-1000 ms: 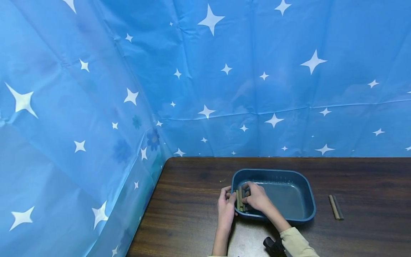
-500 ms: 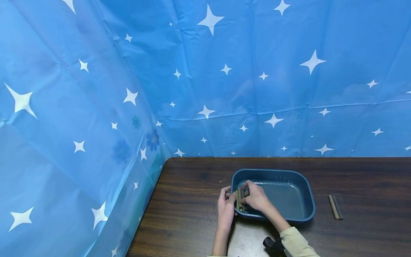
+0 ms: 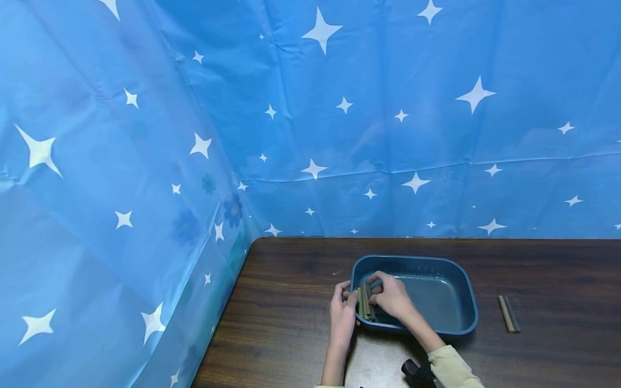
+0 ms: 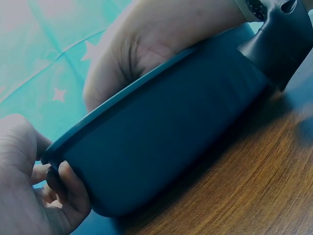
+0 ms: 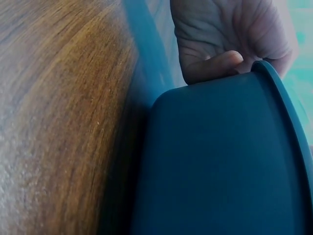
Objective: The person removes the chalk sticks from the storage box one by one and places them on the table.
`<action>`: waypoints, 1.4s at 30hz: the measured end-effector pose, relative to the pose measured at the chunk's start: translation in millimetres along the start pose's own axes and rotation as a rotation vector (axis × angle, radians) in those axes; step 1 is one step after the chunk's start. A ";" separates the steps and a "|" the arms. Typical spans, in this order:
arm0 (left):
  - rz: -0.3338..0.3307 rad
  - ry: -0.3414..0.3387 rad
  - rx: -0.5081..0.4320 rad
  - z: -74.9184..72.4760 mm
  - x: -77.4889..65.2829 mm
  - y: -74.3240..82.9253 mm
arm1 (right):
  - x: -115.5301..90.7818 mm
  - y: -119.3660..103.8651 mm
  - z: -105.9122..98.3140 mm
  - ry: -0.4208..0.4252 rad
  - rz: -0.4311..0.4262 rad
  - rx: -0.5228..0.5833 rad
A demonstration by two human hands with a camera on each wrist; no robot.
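Observation:
My left hand [image 3: 342, 318] grips the left end of a dark blue plastic tub [image 4: 156, 137], thumb over the rim and the other fingers curled outside. The right hand [image 3: 394, 299] reaches over the tub's front rim, finger and thumb pinching a dark grey stick [image 3: 373, 311] at the left end. Beside it, olive and tan short sticks [image 3: 361, 307] stand close together along the left wall. In the left wrist view the tub wall hides the right fingertips. The right wrist view shows the left hand [image 5: 230, 39] past the tub's corner.
Two more short sticks [image 3: 508, 313], one tan and one dark grey, lie side by side on the brown wooden table [image 3: 558, 280] right of the tub. A black wrist mount [image 3: 417, 372] hangs by the right forearm. Blue star-patterned sheeting [image 3: 359, 134] covers the back and left.
The right hand has shifted slightly right inside the tub, with more of the sticks showing beside its fingers. The left hand keeps its hold on the tub.

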State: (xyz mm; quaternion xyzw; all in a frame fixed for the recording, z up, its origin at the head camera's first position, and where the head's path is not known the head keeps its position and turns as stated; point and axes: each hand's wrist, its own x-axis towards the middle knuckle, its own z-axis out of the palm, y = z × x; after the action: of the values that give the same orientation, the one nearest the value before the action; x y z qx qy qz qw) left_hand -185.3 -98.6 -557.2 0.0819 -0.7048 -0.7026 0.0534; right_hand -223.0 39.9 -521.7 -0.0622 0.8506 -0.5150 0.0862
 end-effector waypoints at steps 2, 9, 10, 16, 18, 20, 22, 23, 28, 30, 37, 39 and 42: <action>0.001 -0.003 0.000 0.5 0.0 -0.3 | -1.5 1.2 -2.8 0.006 0.001 0.026; 0.000 -0.003 0.003 1.7 -0.2 -0.7 | -7.8 4.5 -16.4 0.010 0.032 0.123; -0.001 -0.001 0.004 1.8 -0.4 -0.8 | -8.5 4.9 -18.7 0.012 0.035 0.132; 0.021 0.015 0.007 2.4 -0.6 -1.0 | -13.4 6.3 -35.6 0.000 0.042 0.201; 0.022 0.018 0.006 2.8 -0.6 -1.1 | -15.7 7.0 -42.0 -0.010 0.036 0.223; 0.026 0.018 0.006 3.1 -0.8 -1.2 | -17.8 8.5 -48.8 -0.020 0.023 0.236; 0.028 0.020 0.009 3.2 -1.1 -1.2 | -19.9 10.5 -55.9 -0.026 0.012 0.248; 0.032 0.020 0.008 3.2 -1.2 -1.3 | -21.1 11.4 -59.3 -0.027 0.010 0.250; 0.037 0.027 0.010 2.8 -2.5 0.0 | -26.5 18.9 -76.0 -0.016 -0.011 0.252; 0.030 0.030 0.010 2.7 -2.6 0.6 | -28.7 21.7 -82.8 -0.010 -0.016 0.252; 0.043 0.039 0.013 4.1 -1.7 -1.2 | -36.9 30.7 -110.0 0.025 -0.021 0.270; 0.045 0.044 0.018 4.4 -1.6 -2.0 | -39.3 33.5 -117.5 0.038 -0.019 0.261; 0.044 0.056 0.028 5.1 -1.4 -2.4 | -42.8 37.6 -128.3 0.065 -0.012 0.244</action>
State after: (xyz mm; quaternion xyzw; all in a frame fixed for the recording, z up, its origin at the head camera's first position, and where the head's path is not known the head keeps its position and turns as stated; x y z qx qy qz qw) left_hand -184.8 -93.3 -559.6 0.0870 -0.7144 -0.6888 0.0873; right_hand -208.8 176.6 -493.1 -0.0397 0.7835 -0.6170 0.0626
